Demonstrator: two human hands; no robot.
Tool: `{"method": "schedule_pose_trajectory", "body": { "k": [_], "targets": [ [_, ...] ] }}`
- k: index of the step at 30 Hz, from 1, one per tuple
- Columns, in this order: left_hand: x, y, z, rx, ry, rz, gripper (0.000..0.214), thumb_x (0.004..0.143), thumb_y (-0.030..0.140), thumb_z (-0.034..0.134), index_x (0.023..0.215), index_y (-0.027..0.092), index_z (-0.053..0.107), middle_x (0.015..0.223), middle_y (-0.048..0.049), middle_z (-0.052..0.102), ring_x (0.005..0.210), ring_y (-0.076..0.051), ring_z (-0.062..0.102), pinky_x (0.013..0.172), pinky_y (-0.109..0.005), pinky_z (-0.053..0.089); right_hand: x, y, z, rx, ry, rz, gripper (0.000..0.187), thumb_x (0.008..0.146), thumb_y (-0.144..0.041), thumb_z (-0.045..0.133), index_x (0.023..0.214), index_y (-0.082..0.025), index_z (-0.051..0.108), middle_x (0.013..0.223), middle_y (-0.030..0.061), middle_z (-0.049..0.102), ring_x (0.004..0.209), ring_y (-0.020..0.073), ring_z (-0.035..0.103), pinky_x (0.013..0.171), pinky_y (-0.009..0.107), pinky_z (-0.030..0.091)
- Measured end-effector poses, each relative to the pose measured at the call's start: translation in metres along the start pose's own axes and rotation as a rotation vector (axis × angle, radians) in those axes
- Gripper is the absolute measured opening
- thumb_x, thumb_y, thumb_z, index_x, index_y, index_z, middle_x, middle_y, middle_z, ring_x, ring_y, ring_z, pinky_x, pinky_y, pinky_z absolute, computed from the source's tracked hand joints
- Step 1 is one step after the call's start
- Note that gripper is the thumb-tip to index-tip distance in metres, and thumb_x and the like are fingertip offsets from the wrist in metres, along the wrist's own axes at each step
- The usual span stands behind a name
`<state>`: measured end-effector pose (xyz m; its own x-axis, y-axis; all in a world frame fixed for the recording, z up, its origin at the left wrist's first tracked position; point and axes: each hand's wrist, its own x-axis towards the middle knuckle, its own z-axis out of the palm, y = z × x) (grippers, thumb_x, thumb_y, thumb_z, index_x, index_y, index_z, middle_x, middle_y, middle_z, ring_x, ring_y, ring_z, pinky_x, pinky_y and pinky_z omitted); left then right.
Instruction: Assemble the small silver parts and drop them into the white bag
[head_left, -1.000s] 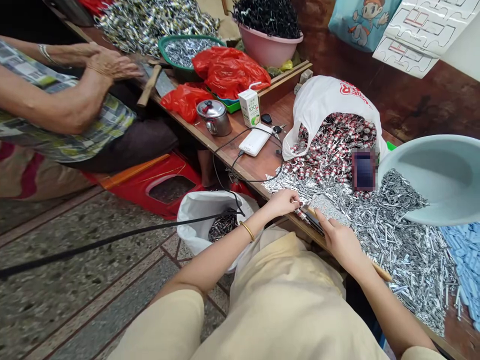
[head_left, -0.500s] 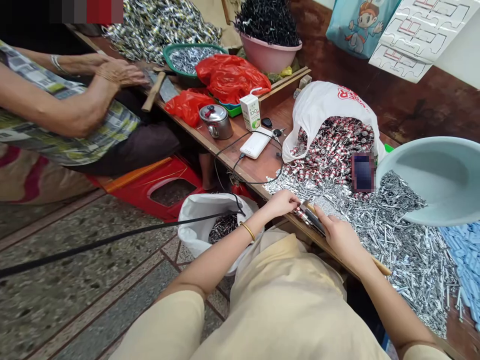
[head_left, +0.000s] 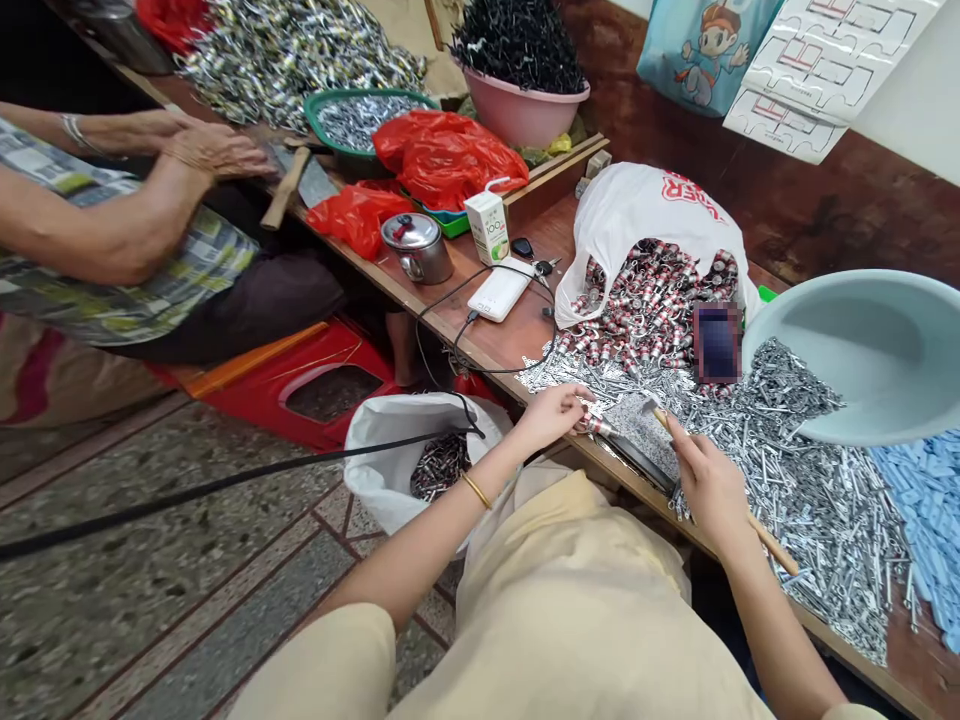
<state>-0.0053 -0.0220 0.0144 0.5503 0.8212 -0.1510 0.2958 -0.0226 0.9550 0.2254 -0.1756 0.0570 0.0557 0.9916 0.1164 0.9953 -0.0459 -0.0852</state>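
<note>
My right hand (head_left: 712, 490) grips a hammer (head_left: 776, 548) by its wooden handle; its metal head is tilted up over the silver parts. My left hand (head_left: 559, 415) is at the table edge with its fingers apart. Just by its fingertips is a small red-and-silver metal piece (head_left: 598, 425), at the end of a dark metal bar (head_left: 641, 465) along the edge. Whether the fingers touch the piece is hard to make out. Loose silver metal parts (head_left: 810, 510) spread beyond both hands.
Red-and-silver pieces (head_left: 637, 310) spill from a white bag (head_left: 622, 205). A pale basin (head_left: 885, 350) lies tipped on the right. A power bank (head_left: 501, 290) and its cable lie left of the bag. Below stands a white sack (head_left: 375, 440). A co-worker's hands (head_left: 202, 150) rest at far left.
My right hand has lifted the hammer off the bar and moved slightly right. My left fingers have loosened from their pinch and spread. The view has shifted a little.
</note>
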Motion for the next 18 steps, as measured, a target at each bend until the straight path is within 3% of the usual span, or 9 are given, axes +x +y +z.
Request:
{"method": "schedule_pose_trajectory", "body": {
  "k": [3,6,9,11,14,18],
  "targets": [
    [-0.005,0.004,0.013,0.013,0.08,0.073,0.027,0.081,0.012,0.046,0.093,0.016,0.07,0.08,-0.0019,0.071,0.069,-0.013,0.066,0.065,-0.024,0.053,-0.015,0.009,0.018,-0.031,0.099,0.045,0.047,0.1,-0.014,0.039,0.139,-0.028,0.061,0.115,0.0105,0.067,0.086,0.0199,0.06,0.067,0.027,0.043],
    [-0.007,0.005,0.02,0.128,0.139,0.218,0.029,0.084,0.009,0.042,0.083,0.016,0.07,0.091,-0.0051,0.07,0.083,-0.015,0.066,0.075,-0.028,0.057,-0.021,0.019,0.029,0.018,0.143,0.038,0.045,0.099,-0.015,0.04,0.136,-0.028,0.063,0.125,0.0109,0.063,0.105,0.0249,0.055,0.08,0.033,0.047],
    [-0.011,0.001,0.018,0.137,0.123,0.335,0.031,0.09,0.013,0.041,0.095,0.016,0.072,0.109,-0.0094,0.067,0.095,-0.017,0.066,0.076,-0.03,0.059,-0.019,0.052,0.027,0.126,0.191,0.072,0.037,0.101,-0.024,0.041,0.125,-0.023,0.069,0.12,0.0112,0.066,0.107,0.0253,0.054,0.089,0.038,0.046],
    [-0.014,-0.002,0.018,0.157,0.092,0.363,0.028,0.092,0.02,0.049,0.107,0.016,0.072,0.119,-0.0116,0.065,0.1,-0.019,0.066,0.072,-0.029,0.06,-0.013,0.083,0.023,0.123,0.215,0.23,0.036,0.101,-0.027,0.04,0.115,-0.017,0.072,0.107,0.0129,0.069,0.097,0.0246,0.057,0.088,0.038,0.045],
    [-0.017,-0.001,0.024,0.296,0.095,0.387,0.026,0.091,0.024,0.058,0.112,0.019,0.072,0.119,-0.0101,0.066,0.102,-0.02,0.066,0.075,-0.03,0.059,0.002,0.121,0.023,0.0,0.123,0.406,0.034,0.097,-0.029,0.046,0.102,-0.012,0.075,0.097,0.0156,0.071,0.09,0.0259,0.055,0.084,0.039,0.041],
    [-0.018,0.001,0.031,0.519,0.256,0.513,0.021,0.095,0.021,0.057,0.101,0.022,0.077,0.107,-0.0085,0.067,0.099,-0.022,0.062,0.087,-0.038,0.054,0.019,0.134,0.029,0.009,0.015,0.366,0.029,0.094,-0.028,0.05,0.092,-0.013,0.074,0.095,0.0139,0.071,0.089,0.0248,0.054,0.083,0.036,0.038]
  ]
}}
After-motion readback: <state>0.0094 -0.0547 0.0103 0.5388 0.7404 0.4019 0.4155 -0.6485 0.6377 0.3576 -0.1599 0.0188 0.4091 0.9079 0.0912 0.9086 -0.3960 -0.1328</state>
